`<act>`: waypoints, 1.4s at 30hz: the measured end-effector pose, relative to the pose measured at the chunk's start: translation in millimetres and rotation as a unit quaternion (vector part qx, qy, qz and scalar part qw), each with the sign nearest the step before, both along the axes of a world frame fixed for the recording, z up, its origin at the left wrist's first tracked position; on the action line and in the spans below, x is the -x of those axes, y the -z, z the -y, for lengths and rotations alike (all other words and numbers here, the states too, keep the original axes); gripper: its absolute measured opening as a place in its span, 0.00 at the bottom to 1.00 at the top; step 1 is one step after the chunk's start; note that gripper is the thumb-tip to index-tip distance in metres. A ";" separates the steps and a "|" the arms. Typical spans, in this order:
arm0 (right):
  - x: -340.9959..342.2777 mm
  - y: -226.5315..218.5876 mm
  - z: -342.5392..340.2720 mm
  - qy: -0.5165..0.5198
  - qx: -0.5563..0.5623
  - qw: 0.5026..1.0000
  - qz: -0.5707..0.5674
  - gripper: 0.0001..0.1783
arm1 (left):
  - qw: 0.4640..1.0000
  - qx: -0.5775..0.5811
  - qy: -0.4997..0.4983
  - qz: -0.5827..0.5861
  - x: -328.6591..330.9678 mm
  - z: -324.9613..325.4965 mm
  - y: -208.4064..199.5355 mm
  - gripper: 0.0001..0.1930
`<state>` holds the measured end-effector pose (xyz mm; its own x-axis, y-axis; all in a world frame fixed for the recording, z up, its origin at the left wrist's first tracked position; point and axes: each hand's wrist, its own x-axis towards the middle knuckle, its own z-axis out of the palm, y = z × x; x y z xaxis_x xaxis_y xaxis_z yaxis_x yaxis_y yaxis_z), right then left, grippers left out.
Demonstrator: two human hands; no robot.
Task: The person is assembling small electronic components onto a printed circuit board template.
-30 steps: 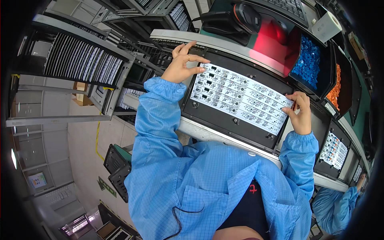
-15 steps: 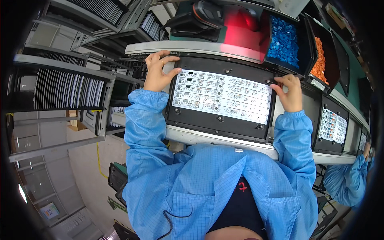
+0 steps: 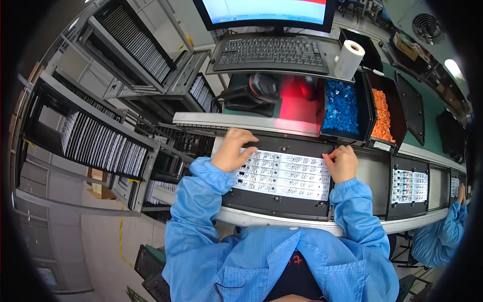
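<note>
A white panel of circuit-board strips [image 3: 287, 173] lies in a black carrier [image 3: 261, 200] on the metal rail in front of me. My left hand [image 3: 235, 150] rests at the panel's upper left corner, thumb and index finger apart, the thumb over the panel's edge. At the upper right corner, my right hand [image 3: 342, 164] has its thumb and fingertips closed together on the carrier's edge. What lies between those fingertips is hidden. Small dark knobs show along the carrier, one at the top middle [image 3: 285, 149] and one at the bottom right [image 3: 320, 204].
Beyond the rail are bins of blue pieces [image 3: 341, 108] and orange pieces [image 3: 382, 116], a scanner [image 3: 264, 89] in red light, a keyboard [image 3: 271, 53], a monitor [image 3: 266, 12] and a white roll [image 3: 349, 60]. Board racks [image 3: 95, 141] stand left. A second carrier [image 3: 409, 186] and a co-worker's sleeve [image 3: 440, 234] are right.
The view has tilted up, bringing the monitor, keyboard and roll into sight. My left hand has moved inward over the panel's corner; my right hand stays at the upper right corner, its fingers closer together.
</note>
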<state>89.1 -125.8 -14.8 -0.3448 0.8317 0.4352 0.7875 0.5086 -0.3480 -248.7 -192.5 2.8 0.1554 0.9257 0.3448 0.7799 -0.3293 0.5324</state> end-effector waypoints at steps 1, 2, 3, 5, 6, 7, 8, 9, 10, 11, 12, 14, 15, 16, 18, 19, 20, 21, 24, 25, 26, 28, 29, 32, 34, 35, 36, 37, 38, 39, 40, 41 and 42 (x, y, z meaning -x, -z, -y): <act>3.7 -1.5 3.3 0.026 0.015 0.999 0.016 0.10 | 0.998 0.021 0.051 0.015 -10.4 -6.8 0.9 0.15; 3.9 -2.7 4.7 0.053 0.029 0.998 0.033 0.11 | 0.998 0.013 0.057 0.014 -21.6 -14.2 2.9 0.15; 2.6 -2.1 4.8 0.058 0.021 0.998 0.030 0.11 | 0.996 0.022 0.081 0.012 -32.5 -21.1 5.1 0.14; -0.9 0.1 4.2 0.031 0.030 0.999 0.012 0.11 | 0.994 0.022 0.110 0.008 -46.7 -31.2 6.8 0.14; -3.7 -1.6 4.5 0.017 0.035 0.999 0.003 0.11 | 0.992 0.040 0.123 -0.003 -52.6 -34.7 6.9 0.13; -6.8 -3.1 4.9 0.022 0.027 0.999 0.002 0.11 | 0.989 0.058 0.134 -0.015 -57.6 -38.5 8.0 0.13; -9.3 -4.2 6.6 0.019 0.046 0.998 -0.025 0.10 | 0.986 0.078 0.145 -0.028 -61.3 -41.1 9.3 0.12; -11.8 -5.3 8.1 0.016 0.066 0.996 -0.051 0.10 | 0.986 0.072 0.148 -0.030 -62.9 -41.7 11.6 0.12; -14.5 -5.4 9.7 0.014 0.088 0.993 -0.077 0.09 | 0.987 0.061 0.147 -0.025 -64.3 -40.4 13.0 0.11; -17.4 -5.7 9.5 0.019 0.087 0.993 -0.078 0.09 | 0.988 0.052 0.144 -0.020 -65.7 -38.5 13.9 0.10; -20.1 -5.9 8.8 0.015 0.094 0.991 -0.090 0.08 | 0.989 0.045 0.140 -0.014 -67.8 -37.8 15.2 0.08; -25.2 -5.2 6.1 0.006 0.113 0.987 -0.115 0.08 | 0.987 0.044 0.151 -0.012 -72.8 -46.2 18.0 0.08; -27.4 -0.4 4.7 -0.008 0.097 0.987 -0.125 0.07 | 0.986 0.047 0.158 -0.009 -74.6 -47.5 17.9 0.07; -29.7 2.9 1.8 -0.019 0.084 0.987 -0.133 0.07 | 0.985 0.053 0.166 -0.003 -76.2 -48.3 20.0 0.07; -30.3 -1.3 -1.9 -0.031 0.070 0.984 -0.161 0.06 | 0.981 0.031 0.191 -0.031 -71.5 -53.0 31.7 0.07; -31.9 -8.4 0.4 -0.029 0.111 0.977 -0.181 0.06 | 0.977 0.030 0.207 -0.029 -67.2 -53.1 33.3 0.08; -34.9 -17.6 6.1 -0.026 0.150 0.968 -0.201 0.07 | 0.974 0.027 0.223 -0.028 -63.4 -53.3 29.7 0.09; -39.2 -24.3 15.8 -0.024 0.172 0.965 -0.196 0.07 | 0.975 0.039 0.219 -0.006 -62.0 -53.4 27.7 0.10; -44.8 -32.7 31.9 -0.068 0.210 0.962 -0.158 0.12 | 0.981 0.025 0.190 0.020 -57.8 -38.8 11.7 0.12; -46.9 -33.9 38.7 -0.126 0.207 0.963 -0.118 0.13 | 0.985 -0.016 0.169 0.023 -55.2 -33.9 4.7 0.13; -50.4 -35.6 46.1 -0.181 0.202 0.959 -0.079 0.14 | 0.985 -0.006 0.169 0.028 -49.7 -27.1 -6.6 0.13; -54.9 -33.0 60.5 -0.237 0.207 0.948 -0.043 0.15 | 0.991 0.000 0.119 0.065 -31.9 -1.9 -28.6 0.10; -53.2 -31.9 66.7 -0.248 0.201 0.947 -0.037 0.16 | 0.991 0.009 0.114 0.067 -20.5 13.8 -35.1 0.10; -45.5 -23.0 79.9 -0.279 0.198 0.939 -0.030 0.17 | 0.992 0.091 0.081 0.012 1.6 58.1 -40.4 0.11; -49.2 -12.4 80.8 -0.295 0.166 0.941 -0.007 0.14 | 0.991 0.117 0.058 -0.009 7.5 81.7 -38.9 0.09; -46.8 -7.7 81.9 -0.304 0.148 0.941 0.003 0.13 | 0.990 0.129 0.046 -0.021 10.7 91.1 -37.8 0.09; -41.8 -6.1 86.0 -0.313 0.153 0.937 -0.001 0.13 | 0.990 0.136 0.037 -0.023 12.9 98.7 -35.0 0.09; -38.0 -7.3 90.5 -0.269 0.147 0.952 0.004 0.13 | 0.991 0.127 0.027 -0.016 12.0 106.7 -29.9 0.10; -34.7 -9.1 95.6 -0.222 0.140 0.965 0.009 0.13 | 0.993 0.117 0.019 -0.008 10.2 113.5 -23.6 0.10; -31.2 -9.6 99.8 -0.174 0.133 0.976 0.015 0.13 | 0.994 0.106 0.012 0.000 8.6 119.1 -17.4 0.11; -27.6 -7.2 103.3 -0.184 0.135 0.974 0.012 0.13 | 0.994 0.109 0.002 -0.003 6.6 124.7 -11.3 0.11; -23.8 -2.9 107.6 -0.143 0.126 0.982 0.011 0.13 | 0.995 0.095 0.003 -0.013 4.6 129.1 -4.2 0.10; -18.9 1.2 111.7 -0.096 0.116 0.989 0.010 0.14 | 0.996 0.080 0.010 -0.023 4.6 129.7 2.9 0.09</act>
<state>108.0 -237.5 -16.0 -0.5131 0.8261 0.2331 0.6911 0.5587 -0.4585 -253.3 -322.2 -0.1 0.1869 0.9647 0.1857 0.7986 -0.2593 0.5431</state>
